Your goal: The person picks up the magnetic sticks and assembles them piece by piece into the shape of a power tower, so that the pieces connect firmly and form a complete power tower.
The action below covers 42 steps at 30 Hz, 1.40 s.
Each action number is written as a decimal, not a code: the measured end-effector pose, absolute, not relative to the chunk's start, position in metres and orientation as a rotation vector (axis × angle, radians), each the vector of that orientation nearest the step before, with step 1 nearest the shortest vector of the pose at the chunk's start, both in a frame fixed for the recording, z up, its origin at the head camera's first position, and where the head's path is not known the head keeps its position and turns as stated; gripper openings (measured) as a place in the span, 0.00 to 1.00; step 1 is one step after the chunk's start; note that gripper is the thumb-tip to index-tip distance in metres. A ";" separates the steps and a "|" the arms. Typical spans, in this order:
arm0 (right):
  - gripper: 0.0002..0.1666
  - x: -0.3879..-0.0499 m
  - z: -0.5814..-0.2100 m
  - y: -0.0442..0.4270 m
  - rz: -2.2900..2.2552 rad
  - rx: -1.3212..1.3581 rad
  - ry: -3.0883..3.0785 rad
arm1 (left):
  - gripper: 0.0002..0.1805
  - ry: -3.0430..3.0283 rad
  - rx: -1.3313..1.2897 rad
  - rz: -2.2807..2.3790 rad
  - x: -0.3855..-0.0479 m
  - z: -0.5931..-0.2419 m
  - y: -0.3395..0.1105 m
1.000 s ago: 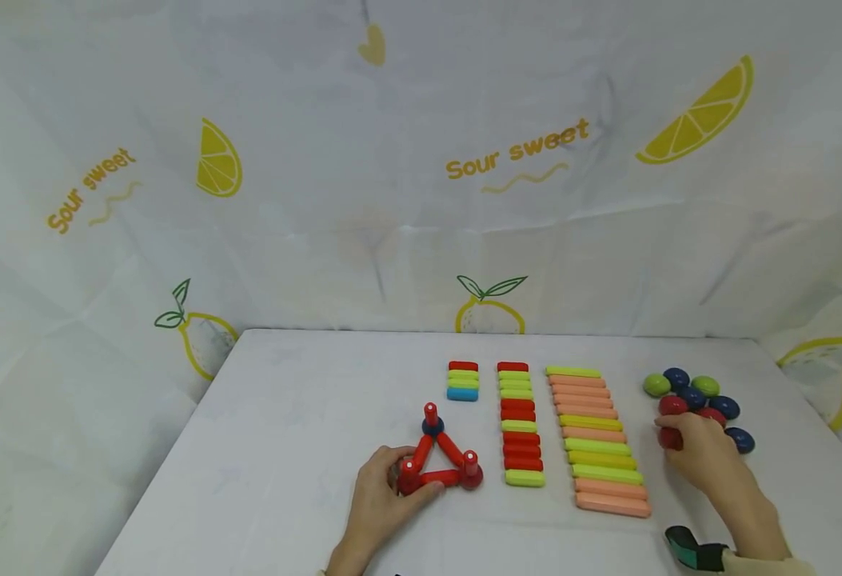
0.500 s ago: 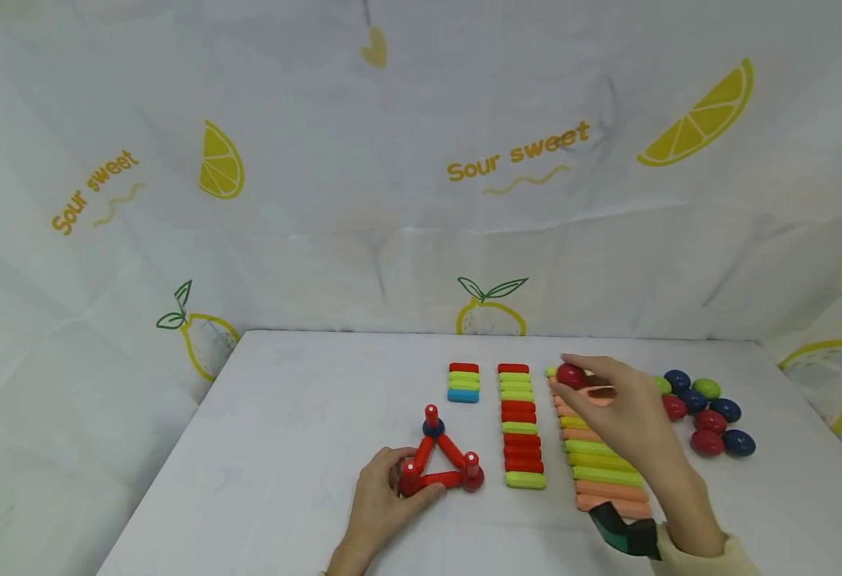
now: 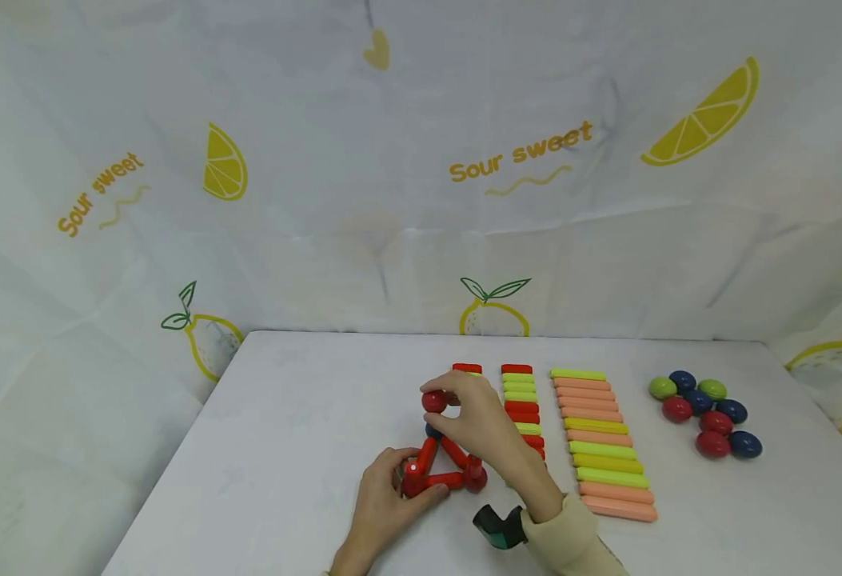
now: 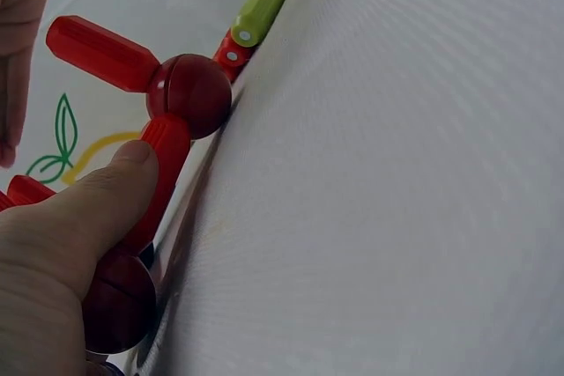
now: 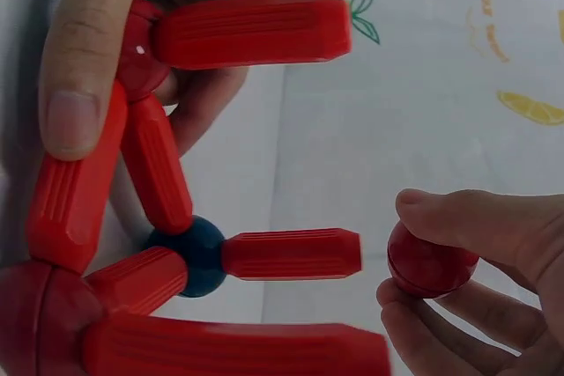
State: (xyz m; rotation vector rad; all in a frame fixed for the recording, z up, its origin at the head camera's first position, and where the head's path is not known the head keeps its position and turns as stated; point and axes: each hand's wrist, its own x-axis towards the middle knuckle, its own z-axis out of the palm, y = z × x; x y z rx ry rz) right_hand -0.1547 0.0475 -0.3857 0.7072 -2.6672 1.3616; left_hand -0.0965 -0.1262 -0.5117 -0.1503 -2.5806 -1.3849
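A triangle of red rods (image 3: 445,481) joined by balls lies on the white table, with a red rod standing up from each corner. My left hand (image 3: 385,500) grips its near left corner, fingers round the red ball and thumb on the front rod. Thumb and fingers of my right hand (image 3: 481,416) pinch a loose red ball (image 3: 432,402) over the far corner. In the right wrist view that ball is slightly apart from the tip of the upright rod (image 5: 295,254) on the blue ball (image 5: 201,257). My right hand partly hides the nearby short rods in the head view.
Short red and yellow-green rods (image 3: 519,390) line up right of the triangle. Beyond them is a column of longer orange and yellow rods (image 3: 611,452). Several red, blue and green balls (image 3: 713,445) lie farther right. A lemon-print cloth (image 3: 334,240) hangs behind the table.
My right hand has picked a red ball from the group at the right and carried it left, over the rods, to the triangle's far corner. My left hand has kept its grip.
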 end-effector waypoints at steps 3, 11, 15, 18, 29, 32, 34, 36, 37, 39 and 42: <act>0.18 -0.157 -0.391 0.043 1.351 0.668 -2.716 | 0.28 -2.589 -0.151 -1.383 -0.097 -0.512 -0.126; 0.19 -0.160 -0.395 0.041 1.337 0.655 -2.746 | 0.28 -2.599 -0.152 -1.360 -0.097 -0.510 -0.126; 0.19 -0.161 -0.395 0.039 1.324 0.652 -2.760 | 0.28 -2.597 -0.152 -1.354 -0.097 -0.510 -0.127; 0.21 -0.160 -0.394 0.039 1.311 0.661 -2.771 | 0.28 -2.594 -0.151 -1.360 -0.097 -0.510 -0.126; 0.27 -0.171 -0.373 0.099 1.273 0.583 -2.619 | 0.28 -2.622 -0.107 -1.352 -0.097 -0.509 -0.125; 0.24 -0.175 -0.369 0.131 1.197 0.472 -2.617 | 0.28 -2.627 -0.094 -1.352 -0.096 -0.509 -0.125; 0.23 -0.178 -0.371 0.154 1.126 0.390 -2.632 | 0.28 -2.629 -0.092 -1.354 -0.096 -0.508 -0.125; 0.21 -0.180 -0.375 0.179 1.032 0.317 -2.635 | 0.28 -2.636 -0.085 -1.356 -0.096 -0.508 -0.125; 0.21 -0.181 -0.379 0.192 0.983 0.279 -2.645 | 0.28 -2.639 -0.085 -1.355 -0.096 -0.508 -0.125; 0.20 -0.184 -0.389 0.217 0.883 0.207 -2.659 | 0.28 -2.641 -0.082 -1.358 -0.096 -0.508 -0.125; 0.20 -0.185 -0.405 0.253 0.776 0.074 -2.736 | 0.29 -2.644 -0.079 -1.364 -0.096 -0.508 -0.124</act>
